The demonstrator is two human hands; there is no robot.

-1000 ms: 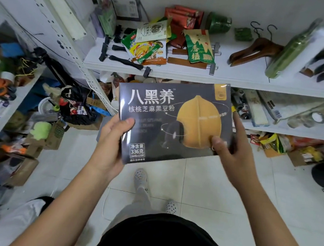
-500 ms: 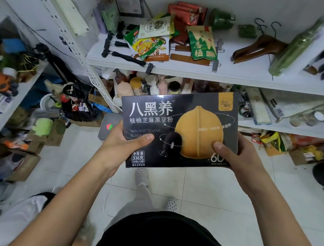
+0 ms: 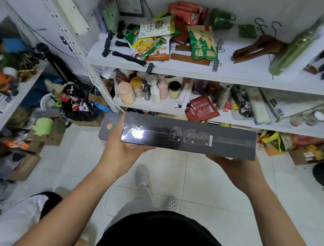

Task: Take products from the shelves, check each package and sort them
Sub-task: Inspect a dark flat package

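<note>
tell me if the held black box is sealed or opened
Sealed, as far as shown: glossy film with glare covers the black box on its camera-facing side, no tear or lifted flap. Other faces are hidden.

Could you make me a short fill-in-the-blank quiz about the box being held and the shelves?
The left hand and right hand hold one dark box above the tiled ____.
The green pouch lies on the ____ shelf.
The wooden hangers lie to the pouch's ____.
Missing words: floor, top, right.
</note>
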